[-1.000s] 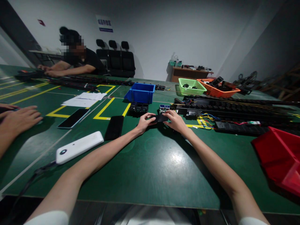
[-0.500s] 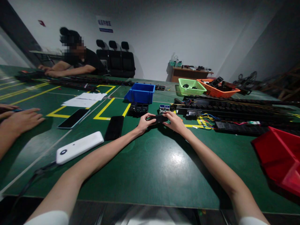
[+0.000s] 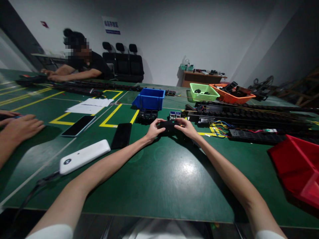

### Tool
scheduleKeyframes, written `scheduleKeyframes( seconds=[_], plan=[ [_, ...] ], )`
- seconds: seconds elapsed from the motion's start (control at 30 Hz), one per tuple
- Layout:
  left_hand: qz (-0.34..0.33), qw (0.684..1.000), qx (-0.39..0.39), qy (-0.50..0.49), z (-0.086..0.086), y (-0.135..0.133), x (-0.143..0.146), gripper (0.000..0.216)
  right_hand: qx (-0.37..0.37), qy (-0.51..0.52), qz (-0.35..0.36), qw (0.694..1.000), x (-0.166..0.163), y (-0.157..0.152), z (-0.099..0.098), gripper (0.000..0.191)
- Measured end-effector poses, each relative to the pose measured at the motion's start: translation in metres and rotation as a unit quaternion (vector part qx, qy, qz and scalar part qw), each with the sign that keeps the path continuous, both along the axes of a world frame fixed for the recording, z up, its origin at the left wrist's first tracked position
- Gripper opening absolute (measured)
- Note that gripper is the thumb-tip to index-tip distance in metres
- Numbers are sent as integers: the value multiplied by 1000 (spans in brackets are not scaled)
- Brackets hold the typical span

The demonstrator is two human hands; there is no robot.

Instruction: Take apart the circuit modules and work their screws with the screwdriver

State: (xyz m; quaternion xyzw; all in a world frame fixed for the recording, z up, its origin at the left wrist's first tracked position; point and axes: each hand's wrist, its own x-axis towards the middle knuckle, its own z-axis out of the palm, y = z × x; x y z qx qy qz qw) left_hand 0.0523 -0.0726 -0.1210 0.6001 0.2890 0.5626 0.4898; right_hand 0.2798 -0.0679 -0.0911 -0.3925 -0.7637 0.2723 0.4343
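Between my two hands is a small black rectangular block [image 3: 169, 127], whose exact kind I cannot make out. My left hand [image 3: 154, 130] grips its left end, thumb on the near face and fingers over the top. At the other end my right hand [image 3: 186, 128] is closed on it in the same way. Just beyond the hands stand small black modules [image 3: 147, 115] on the left. A silver and blue module [image 3: 174, 115] is behind the block.
A blue bin [image 3: 151, 99] stands beyond the modules. Left lie a black phone [image 3: 121, 136], another phone [image 3: 78, 126] and a white corded device [image 3: 84, 157]. Black strips with wires [image 3: 244, 116] and a red bin [image 3: 296, 166] are right. A co-worker's hands [image 3: 22, 127] rest far left.
The black block has turned so that more of its near face shows. My right hand has shifted slightly right along it. The co-worker's hand at the left has drawn back a little.
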Motion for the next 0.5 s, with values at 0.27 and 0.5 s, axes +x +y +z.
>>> scheduleKeyframes(
  seconds=[0.27,0.5],
  plan=[
    [27,999,8,32,0,1,2,62,33,-4,12,999,-1,0,-8,47],
    [54,996,20,68,-1,1,2,60,94,-58,9,994,-3,-4,-7,45]
  ],
)
